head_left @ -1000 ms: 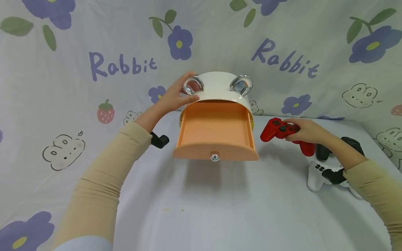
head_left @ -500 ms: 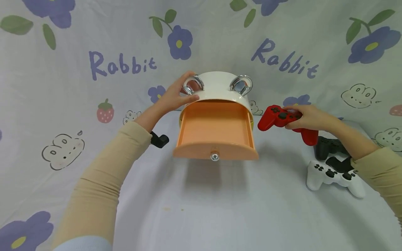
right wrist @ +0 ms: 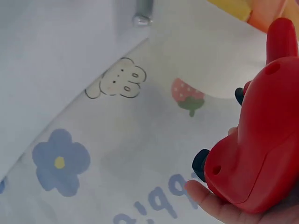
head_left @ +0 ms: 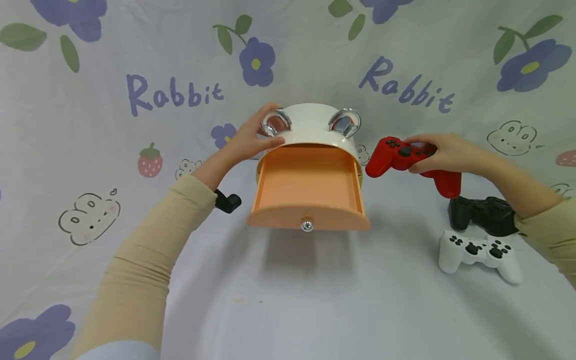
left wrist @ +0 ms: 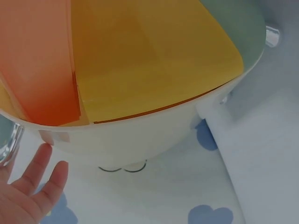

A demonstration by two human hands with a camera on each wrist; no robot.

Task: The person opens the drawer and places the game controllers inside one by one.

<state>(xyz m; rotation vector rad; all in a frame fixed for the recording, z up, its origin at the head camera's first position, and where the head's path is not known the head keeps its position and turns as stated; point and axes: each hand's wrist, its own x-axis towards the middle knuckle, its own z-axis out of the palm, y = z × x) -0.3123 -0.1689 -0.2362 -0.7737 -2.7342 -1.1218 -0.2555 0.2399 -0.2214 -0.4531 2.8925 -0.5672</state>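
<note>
A rounded white storage box (head_left: 312,120) with two chrome ring-shaped ears stands at the back middle, its orange drawer (head_left: 308,180) pulled out toward me. My left hand (head_left: 256,134) grips the box around its left ear, thumb at the front and fingers behind; in the left wrist view, two of its fingers (left wrist: 53,182) lie spread by the white wall. To the right of the drawer, my right hand (head_left: 447,152) holds a red game controller (head_left: 400,154) raised above the table. The right wrist view shows its red underside (right wrist: 266,135) with fingertips beneath.
On the right of the table (head_left: 324,310), a black game controller (head_left: 488,212) lies behind a white game controller (head_left: 479,255). A printed cloth backdrop (head_left: 288,60) hangs close behind the box. The drawer's chrome knob (head_left: 307,225) points toward me.
My right hand has lifted the red controller higher and slightly farther back, its forearm uncovering the black and white controllers. The left hand, box and drawer stay put.
</note>
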